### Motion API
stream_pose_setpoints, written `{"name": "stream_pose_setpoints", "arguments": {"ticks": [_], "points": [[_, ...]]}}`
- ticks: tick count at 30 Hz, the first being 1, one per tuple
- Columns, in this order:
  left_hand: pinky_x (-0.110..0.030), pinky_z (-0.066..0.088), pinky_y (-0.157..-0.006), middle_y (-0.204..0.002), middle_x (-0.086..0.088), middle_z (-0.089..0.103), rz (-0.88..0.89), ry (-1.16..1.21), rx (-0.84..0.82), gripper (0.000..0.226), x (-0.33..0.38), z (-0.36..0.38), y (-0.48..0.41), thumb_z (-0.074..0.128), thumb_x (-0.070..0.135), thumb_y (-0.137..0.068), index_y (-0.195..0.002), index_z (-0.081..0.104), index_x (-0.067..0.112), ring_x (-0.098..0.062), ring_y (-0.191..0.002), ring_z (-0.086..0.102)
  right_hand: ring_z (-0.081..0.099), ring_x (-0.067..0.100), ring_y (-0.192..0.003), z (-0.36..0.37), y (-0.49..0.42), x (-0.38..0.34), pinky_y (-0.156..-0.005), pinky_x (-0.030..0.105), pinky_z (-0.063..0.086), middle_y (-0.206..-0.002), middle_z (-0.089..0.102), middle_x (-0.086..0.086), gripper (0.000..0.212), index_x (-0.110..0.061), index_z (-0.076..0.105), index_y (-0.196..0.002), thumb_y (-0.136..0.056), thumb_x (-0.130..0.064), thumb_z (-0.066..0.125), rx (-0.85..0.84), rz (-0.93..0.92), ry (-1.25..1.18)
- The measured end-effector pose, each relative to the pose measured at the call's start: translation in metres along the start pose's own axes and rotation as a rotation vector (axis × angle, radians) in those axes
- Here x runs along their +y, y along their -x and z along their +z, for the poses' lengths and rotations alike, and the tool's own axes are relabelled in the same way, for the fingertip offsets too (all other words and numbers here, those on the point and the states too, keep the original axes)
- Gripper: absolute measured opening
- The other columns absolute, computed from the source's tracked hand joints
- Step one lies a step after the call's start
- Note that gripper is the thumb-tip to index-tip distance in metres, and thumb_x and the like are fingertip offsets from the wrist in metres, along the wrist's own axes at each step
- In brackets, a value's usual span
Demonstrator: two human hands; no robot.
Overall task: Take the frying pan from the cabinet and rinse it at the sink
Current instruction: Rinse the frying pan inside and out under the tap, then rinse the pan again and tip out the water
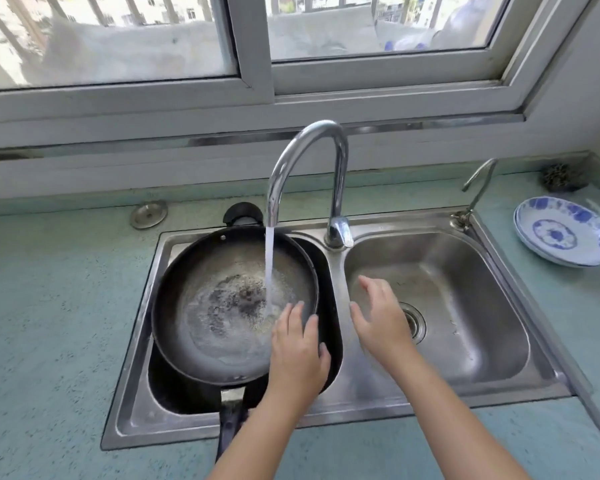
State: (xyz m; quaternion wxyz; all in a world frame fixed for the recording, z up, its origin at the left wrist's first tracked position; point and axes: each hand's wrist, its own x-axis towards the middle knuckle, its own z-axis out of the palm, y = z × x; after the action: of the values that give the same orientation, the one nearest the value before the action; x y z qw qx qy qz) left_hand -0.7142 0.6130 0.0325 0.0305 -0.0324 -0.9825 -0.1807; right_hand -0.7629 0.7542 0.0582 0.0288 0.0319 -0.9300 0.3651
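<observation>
A dark frying pan [219, 306] lies in the left basin of a steel double sink [336, 386], its black handle [231, 424] pointing toward me over the front rim. Water runs from the curved tap [291, 161] into the pan and pools on its bottom. My left hand [297, 351] rests over the pan's right rim, fingers spread, holding nothing I can make out. My right hand [378, 317] hovers open above the divider and the right basin, not touching the pan.
Blue-and-white plates [565, 237] are stacked on the green counter to the right of the sink. A small thin tap [475, 192] stands at the sink's far right corner, a dark scrubber [561, 178] behind it. A window runs along the back wall.
</observation>
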Motion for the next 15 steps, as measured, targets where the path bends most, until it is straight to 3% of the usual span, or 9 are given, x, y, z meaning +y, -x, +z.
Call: {"name": "stream_pose_setpoints", "arguments": {"ticks": [2, 5, 10, 15], "points": [[-0.052, 0.052, -0.086, -0.115, -0.022, 0.065, 0.005, -0.017, -0.013, 0.04, 0.006, 0.006, -0.015, 0.058, 0.018, -0.065, -0.103, 0.062, 0.007, -0.041, -0.109, 0.061, 0.051, 0.031, -0.118, -0.002, -0.019, 0.009, -0.101, 0.031, 0.036, -0.125, 0.055, 0.016, 0.046, 0.002, 0.051, -0.127, -0.083, -0.01, 0.057, 0.019, -0.074, 0.077], [-0.052, 0.054, -0.085, -0.114, -0.02, 0.065, 0.009, -0.029, -0.012, 0.056, 0.011, 0.013, -0.035, 0.074, 0.014, -0.056, -0.107, 0.051, 0.01, -0.04, -0.108, 0.062, 0.058, 0.037, -0.113, -0.002, -0.044, 0.016, -0.093, 0.044, 0.047, -0.121, 0.06, 0.02, 0.051, 0.005, 0.057, -0.121, -0.074, -0.014, 0.058, 0.05, -0.162, 0.162], [-0.051, 0.054, -0.084, -0.112, -0.018, 0.067, -0.022, -0.064, 0.001, 0.062, 0.02, 0.023, -0.055, 0.081, 0.013, -0.051, -0.106, 0.054, 0.01, -0.038, -0.107, 0.063, 0.059, 0.039, -0.114, 0.004, -0.077, 0.02, -0.087, 0.052, 0.051, -0.118, 0.064, 0.021, 0.055, 0.005, 0.06, -0.117, -0.065, -0.007, 0.072, 0.023, -0.316, 0.269], [-0.053, 0.054, -0.084, -0.114, -0.019, 0.066, -0.055, -0.067, 0.029, 0.055, 0.023, 0.031, -0.056, 0.08, 0.011, -0.053, -0.104, 0.061, 0.007, -0.038, -0.108, 0.063, 0.058, 0.039, -0.115, 0.018, -0.088, 0.026, -0.081, 0.056, 0.054, -0.115, 0.065, 0.019, 0.045, 0.005, 0.062, -0.115, -0.074, -0.012, 0.054, -0.052, -0.322, 0.226]]}}
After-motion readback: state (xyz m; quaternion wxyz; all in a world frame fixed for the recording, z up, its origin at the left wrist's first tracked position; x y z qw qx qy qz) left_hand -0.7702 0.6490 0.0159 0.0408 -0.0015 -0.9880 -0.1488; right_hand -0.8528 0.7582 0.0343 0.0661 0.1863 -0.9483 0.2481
